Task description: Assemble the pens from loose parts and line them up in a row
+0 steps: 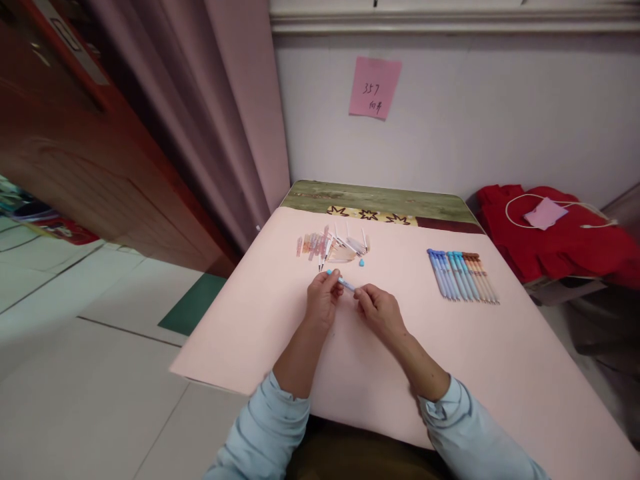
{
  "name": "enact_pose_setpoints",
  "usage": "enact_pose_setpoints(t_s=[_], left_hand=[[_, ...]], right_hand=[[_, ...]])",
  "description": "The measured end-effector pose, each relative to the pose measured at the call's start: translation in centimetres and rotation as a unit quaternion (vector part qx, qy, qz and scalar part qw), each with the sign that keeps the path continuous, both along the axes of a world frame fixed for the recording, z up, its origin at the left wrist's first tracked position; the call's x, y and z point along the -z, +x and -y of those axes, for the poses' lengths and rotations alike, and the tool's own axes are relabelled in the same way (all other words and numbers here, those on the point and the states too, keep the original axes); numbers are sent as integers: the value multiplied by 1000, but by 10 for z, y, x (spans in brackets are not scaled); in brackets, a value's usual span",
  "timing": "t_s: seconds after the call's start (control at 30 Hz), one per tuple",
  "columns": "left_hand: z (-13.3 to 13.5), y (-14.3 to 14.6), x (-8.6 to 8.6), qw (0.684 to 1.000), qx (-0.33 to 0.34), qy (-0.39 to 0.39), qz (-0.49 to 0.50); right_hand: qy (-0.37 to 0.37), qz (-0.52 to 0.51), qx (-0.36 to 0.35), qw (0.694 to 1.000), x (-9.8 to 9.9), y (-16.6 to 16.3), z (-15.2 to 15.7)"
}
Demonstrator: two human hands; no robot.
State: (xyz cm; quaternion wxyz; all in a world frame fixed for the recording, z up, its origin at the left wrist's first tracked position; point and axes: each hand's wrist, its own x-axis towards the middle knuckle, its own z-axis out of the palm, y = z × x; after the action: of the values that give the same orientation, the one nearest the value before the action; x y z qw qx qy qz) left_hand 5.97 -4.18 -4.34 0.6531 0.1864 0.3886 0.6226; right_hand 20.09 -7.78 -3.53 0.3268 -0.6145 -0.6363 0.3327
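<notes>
Between my two hands is a light blue pen [346, 285] with a bright blue piece at its left end. My left hand [323, 297] is closed on the pen near that blue end. The fingers of my right hand [377, 305] pinch its other end. Just beyond my hands lies a loose pile of pen refills [325, 248] with dark tips, beside several pinkish and brownish pen parts [313, 245]. A small blue cap-like piece [361, 263] sits alone near the pile.
To the right, several pens [460, 277] with blue, turquoise and brown tops lie in a row on the pink-covered table [280, 313]. Beyond the table's right edge is a red cloth [560, 247] with a white cable. A wooden door [115, 167] stands at left.
</notes>
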Motion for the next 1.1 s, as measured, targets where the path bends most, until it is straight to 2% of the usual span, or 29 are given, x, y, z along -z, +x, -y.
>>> enact_pose_setpoints(t_s=[0.13, 0.33, 0.53, 0.97, 1.1], left_hand=[[0, 1, 0, 1000, -24, -2, -10], [0, 1, -1, 1000, 4, 0, -3], [0, 1, 0, 1000, -25, -4, -4], [0, 1, 0, 1000, -13, -3, 8], [1, 2, 0, 999, -33, 1, -7]], right_hand=[[1, 7, 2, 1000, -1, 0, 0], [-3, 7, 0, 1000, 0, 0, 0], [5, 14, -1, 1000, -1, -1, 0], [5, 12, 6, 1000, 1, -1, 0], [6, 14, 8, 1000, 1, -1, 0]])
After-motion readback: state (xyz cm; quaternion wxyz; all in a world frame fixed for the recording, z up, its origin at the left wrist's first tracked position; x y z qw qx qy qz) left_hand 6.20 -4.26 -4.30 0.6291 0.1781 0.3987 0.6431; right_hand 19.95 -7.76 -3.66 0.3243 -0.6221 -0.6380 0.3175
